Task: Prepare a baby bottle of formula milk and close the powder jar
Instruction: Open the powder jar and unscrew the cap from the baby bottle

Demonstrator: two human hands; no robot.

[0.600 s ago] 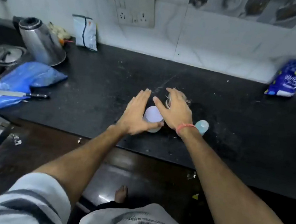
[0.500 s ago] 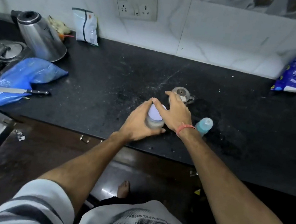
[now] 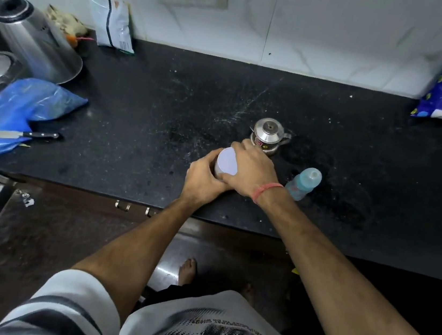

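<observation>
While both hands wrapped the powder jar [image 3: 226,162], left hand [image 3: 202,177] clasping its side, right hand [image 3: 252,168] over its top, the baby bottle [image 3: 303,183] stood at three o'clock.

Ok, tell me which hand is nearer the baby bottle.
Right. The right hand sits on the powder jar beside the baby bottle; the left hand grips the jar's far side.

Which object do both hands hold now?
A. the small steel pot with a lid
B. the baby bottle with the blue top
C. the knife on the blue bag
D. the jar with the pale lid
D: the left hand and the right hand wrap the jar, while the baby bottle stands untouched beside them.
</observation>
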